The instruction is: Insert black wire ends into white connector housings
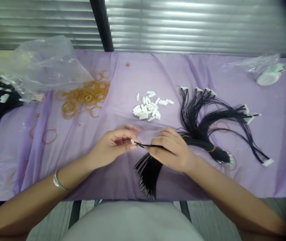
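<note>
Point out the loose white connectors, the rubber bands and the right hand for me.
Loose white connectors [144,109]: head view, a piece mid-pile.
Rubber bands [88,97]: head view, middle of the heap.
Right hand [175,150]: head view, back of the hand.

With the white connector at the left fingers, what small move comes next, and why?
Probably a gentle push of the black wires toward the white connector: the left hand holds the connector, the right hand grips the wires leading to it, and whether they are fully seated is too small to tell.
</note>
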The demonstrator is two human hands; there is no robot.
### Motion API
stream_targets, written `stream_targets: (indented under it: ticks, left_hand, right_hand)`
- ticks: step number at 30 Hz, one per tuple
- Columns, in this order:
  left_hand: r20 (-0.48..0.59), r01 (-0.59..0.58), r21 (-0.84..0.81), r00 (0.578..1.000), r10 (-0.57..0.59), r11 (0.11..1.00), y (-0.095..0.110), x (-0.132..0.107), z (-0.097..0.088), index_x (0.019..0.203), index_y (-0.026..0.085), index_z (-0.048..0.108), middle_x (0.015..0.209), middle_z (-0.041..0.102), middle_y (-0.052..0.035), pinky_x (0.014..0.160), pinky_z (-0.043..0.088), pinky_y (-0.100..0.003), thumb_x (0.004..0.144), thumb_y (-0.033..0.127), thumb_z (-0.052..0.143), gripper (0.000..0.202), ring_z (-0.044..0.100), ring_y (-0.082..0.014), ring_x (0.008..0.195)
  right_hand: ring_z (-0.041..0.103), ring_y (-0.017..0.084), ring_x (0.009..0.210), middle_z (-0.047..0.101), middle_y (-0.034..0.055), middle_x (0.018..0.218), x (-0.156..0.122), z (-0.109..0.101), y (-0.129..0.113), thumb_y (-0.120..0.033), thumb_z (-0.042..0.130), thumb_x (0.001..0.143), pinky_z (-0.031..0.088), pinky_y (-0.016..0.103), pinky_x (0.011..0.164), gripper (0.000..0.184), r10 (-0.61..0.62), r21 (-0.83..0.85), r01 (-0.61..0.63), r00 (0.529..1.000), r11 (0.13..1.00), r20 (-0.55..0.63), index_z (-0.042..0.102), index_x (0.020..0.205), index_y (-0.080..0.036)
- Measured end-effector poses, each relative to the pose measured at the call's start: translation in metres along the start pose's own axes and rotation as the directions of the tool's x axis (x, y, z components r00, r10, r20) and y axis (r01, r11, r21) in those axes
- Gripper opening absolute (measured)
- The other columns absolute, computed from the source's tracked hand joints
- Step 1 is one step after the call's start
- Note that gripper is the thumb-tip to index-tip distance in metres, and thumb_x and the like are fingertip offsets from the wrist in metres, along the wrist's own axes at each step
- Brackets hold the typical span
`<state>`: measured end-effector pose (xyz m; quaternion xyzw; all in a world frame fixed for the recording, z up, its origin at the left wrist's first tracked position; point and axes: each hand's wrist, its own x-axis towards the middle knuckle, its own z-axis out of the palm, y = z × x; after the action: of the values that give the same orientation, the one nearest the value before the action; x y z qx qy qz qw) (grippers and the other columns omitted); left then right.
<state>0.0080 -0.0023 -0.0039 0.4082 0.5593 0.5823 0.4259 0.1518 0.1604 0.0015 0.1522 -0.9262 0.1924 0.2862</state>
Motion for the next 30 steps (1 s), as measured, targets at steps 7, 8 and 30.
stream_targets:
  ticks: [7, 8, 30]
  left_hand:
    - [-0.136, -0.224, 0.176, 0.959, 0.249, 0.959, -0.002, -0.003, 0.002, 0.071, 0.015, 0.064, 0.107, 0.051, -0.0060, 0.085, 0.049, -0.031, 0.076, 0.002, 0.055, 0.017, 0.060, -0.0154, 0.092]
    - [-0.131, -0.236, 0.159, 0.957, 0.257, 0.959, -0.002, -0.004, 0.003, 0.070, 0.015, 0.064, 0.108, 0.050, -0.0056, 0.085, 0.050, -0.031, 0.077, 0.001, 0.054, 0.018, 0.060, -0.0149, 0.091]
    - [0.031, 0.453, -0.548, 0.851, -0.524, 0.704, -0.001, 0.007, 0.001, 0.085, 0.011, 0.065, 0.082, 0.067, -0.0044, 0.071, 0.052, -0.021, 0.072, 0.011, 0.067, 0.013, 0.065, -0.0133, 0.073]
  right_hand:
    - [0.052, 0.021, 0.101, 0.055, 0.0127, 0.107, 0.004, -0.009, 0.004, -0.043, 0.056, 0.079, 0.045, 0.035, 0.082, 0.039, 0.173, 0.170, -0.179, 0.984, 0.969, 0.049, 0.045, 0.101, -0.014]
    - [0.054, 0.021, 0.098, 0.058, 0.0122, 0.104, 0.004, -0.008, 0.004, -0.043, 0.052, 0.082, 0.045, 0.035, 0.081, 0.041, 0.225, 0.124, -0.239, 0.967, 0.963, 0.115, 0.044, 0.107, -0.012]
    - [0.047, 0.011, 0.057, 0.056, 0.0001, 0.061, 0.001, -0.002, 0.004, -0.026, 0.053, 0.083, 0.035, 0.026, 0.057, 0.016, 0.206, -0.113, -0.203, 0.978, 0.973, 0.014, 0.059, 0.077, -0.013]
